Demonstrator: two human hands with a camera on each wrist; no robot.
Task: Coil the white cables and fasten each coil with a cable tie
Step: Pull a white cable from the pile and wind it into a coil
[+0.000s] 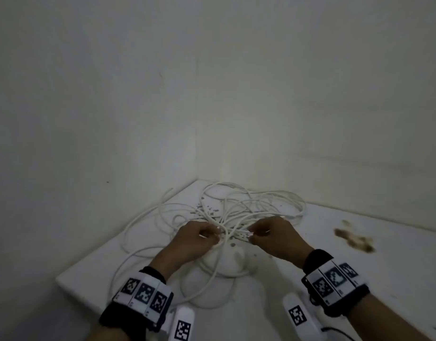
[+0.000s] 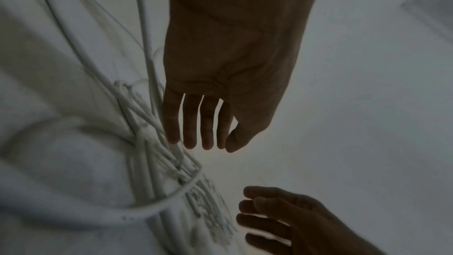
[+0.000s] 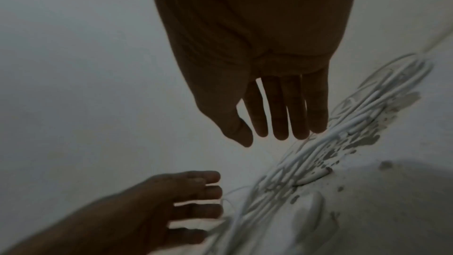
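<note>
A loose tangle of white cables (image 1: 239,207) lies on a white table (image 1: 359,254) set into the corner of 2 walls (image 1: 113,107). Both hands are at the near edge of the tangle, facing each other across a bunch of strands. The left hand (image 1: 197,238) is just left of that bunch; in its wrist view its fingers (image 2: 191,123) are straight and slightly spread, the tips touching the cables, gripping nothing. The right hand (image 1: 273,236) is just right of the bunch, its fingers (image 3: 296,108) also extended, tips brushing the strands. A brown stain (image 1: 354,238) marks the table well right of the tangle.
</note>
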